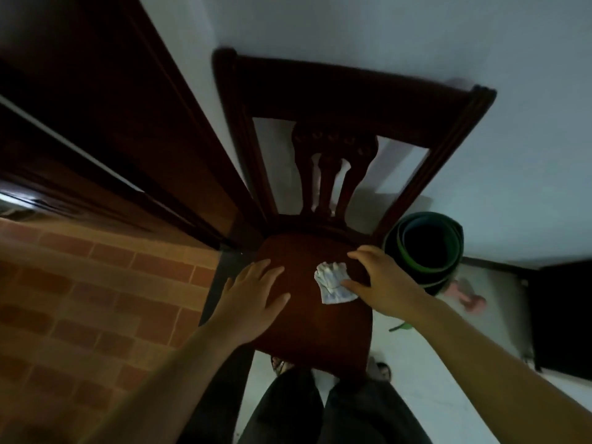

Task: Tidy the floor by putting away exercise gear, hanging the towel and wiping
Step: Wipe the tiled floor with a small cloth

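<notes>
A small white cloth (333, 283) lies crumpled on the chair seat (307, 315), near its right edge and toward the back. A green rolled mat (429, 278) stands on end on the floor (448, 363), just beside the seat's right rear corner. A blurred pink dumbbell (471, 298) lies on the floor near the mat.

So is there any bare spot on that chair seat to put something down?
The middle is crowded: the left hand lies flat on the seat, and the right hand is over the white cloth. Bare: the seat's front, nearer than both hands, and the back strip between the hands and the backrest. The rolled mat stands close by the seat's right edge.
</notes>
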Motion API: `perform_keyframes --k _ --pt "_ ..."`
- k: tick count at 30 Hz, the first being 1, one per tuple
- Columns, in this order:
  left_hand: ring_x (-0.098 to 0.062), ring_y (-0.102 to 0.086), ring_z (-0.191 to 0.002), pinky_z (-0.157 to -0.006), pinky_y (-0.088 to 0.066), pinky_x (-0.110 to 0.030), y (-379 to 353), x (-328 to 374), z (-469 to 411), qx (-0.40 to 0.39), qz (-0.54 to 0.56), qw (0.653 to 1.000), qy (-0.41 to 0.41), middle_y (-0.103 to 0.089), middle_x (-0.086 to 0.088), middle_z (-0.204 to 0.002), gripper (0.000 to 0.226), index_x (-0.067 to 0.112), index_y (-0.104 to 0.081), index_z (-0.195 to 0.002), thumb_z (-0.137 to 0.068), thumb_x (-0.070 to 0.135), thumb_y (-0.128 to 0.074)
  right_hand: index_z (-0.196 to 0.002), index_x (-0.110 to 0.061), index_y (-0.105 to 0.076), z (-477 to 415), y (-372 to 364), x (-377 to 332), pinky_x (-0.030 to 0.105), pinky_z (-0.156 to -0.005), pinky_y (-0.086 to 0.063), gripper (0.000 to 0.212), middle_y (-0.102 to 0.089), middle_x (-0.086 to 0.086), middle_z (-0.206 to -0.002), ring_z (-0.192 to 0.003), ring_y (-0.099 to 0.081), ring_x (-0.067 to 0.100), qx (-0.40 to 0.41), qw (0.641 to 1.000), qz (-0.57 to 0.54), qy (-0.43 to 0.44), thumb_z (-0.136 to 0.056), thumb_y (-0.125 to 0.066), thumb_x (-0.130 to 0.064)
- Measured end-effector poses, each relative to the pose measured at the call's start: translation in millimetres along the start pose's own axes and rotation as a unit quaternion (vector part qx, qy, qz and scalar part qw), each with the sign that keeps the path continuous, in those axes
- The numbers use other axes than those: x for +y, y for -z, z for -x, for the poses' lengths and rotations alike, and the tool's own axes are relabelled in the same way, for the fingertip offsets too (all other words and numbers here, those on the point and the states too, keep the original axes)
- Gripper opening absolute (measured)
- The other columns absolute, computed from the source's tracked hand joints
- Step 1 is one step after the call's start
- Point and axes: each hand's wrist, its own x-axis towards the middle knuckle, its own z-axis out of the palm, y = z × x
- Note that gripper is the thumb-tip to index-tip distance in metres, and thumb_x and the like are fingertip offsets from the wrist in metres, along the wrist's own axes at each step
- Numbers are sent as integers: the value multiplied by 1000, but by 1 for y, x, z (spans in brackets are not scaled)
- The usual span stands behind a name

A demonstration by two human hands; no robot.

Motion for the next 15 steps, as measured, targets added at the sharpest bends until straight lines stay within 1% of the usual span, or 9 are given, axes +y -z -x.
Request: perform_keyframes --k 2,4,5,7,9,10,12,15 --pt "-17 -12 -143 -114 -21 -53 -12 -5 -19 -6 4 1000 -5 -13 5 -156 58 34 -21 -144 -92 53 -37 -136 -15 -40 -9 -23 15 29 -99 -36 62 -37 3 -140 -124 -42 21 -6 1000 -1 -5 -87 -58 -47" --pt "-16 -11 -143 -114 -20 -52 -28 -9 -40 -5 2 1000 -20 -15 6 -155 56 35 -22 -144 -92 53 -36 -136 -14 -41 -22 -47 34 28 -95 -35 64 -40 5 -137 -123 -44 22 -15 1000 -21 -6 -85 -60 -48" --pt "-15 -11 -143 -115 -19 -51 -38 -11 -53 -6 -1 1000 -30 -15 7 -155 55 36 -23 -143 -93 53 -36 -135 -15 -41 -31 -59 44 29 -97 -36 65 -40 5 -138 -125 -43 23 -21 999 -31 -4 -84 -60 -49" --pt "-14 -11 -143 -115 -18 -50 -61 -18 -82 -11 -5 999 -42 -16 8 -155 54 37 -23 -143 -93 52 -36 -138 -19 -39 -51 -87 66 34 -103 -36 69 -35 3 -145 -132 -37 23 -20 999 -38 -1 -82 -60 -53" --pt "-13 -10 -143 -116 -17 -51 -86 -28 -113 -18 -15 999 -44 -16 8 -155 54 37 -21 -143 -93 52 -36 -139 -22 -37 -75 -115 85 39 -103 -39 75 -31 1 -147 -132 -36 23 11 999 -30 -2 -79 -53 -63" --pt "-14 -10 -143 -115 -17 -51 -100 -33 -128 -21 -21 999 -45 -16 8 -155 55 37 -21 -143 -93 51 -37 -139 -22 -38 -89 -130 95 41 -101 -40 78 -33 0 -145 -130 -38 24 34 999 -24 3 -76 -46 -69" --pt "-14 -10 -143 -115 -16 -51 -128 -46 -155 -28 -28 998 -46 -16 8 -155 54 37 -23 -143 -93 50 -38 -137 -23 -40 -113 -161 112 44 -99 -42 79 -35 1 -144 -131 -36 24 67 998 -17 2 -74 -35 -71" --pt "-13 -9 -144 -114 -16 -53 -167 -67 -186 -35 -30 998 -52 -14 9 -156 53 38 -25 -143 -93 50 -38 -137 -30 -37 -144 -208 130 46 -100 -41 73 -32 1 -147 -135 -30 23 109 994 -26 -6 -76 -37 -69"
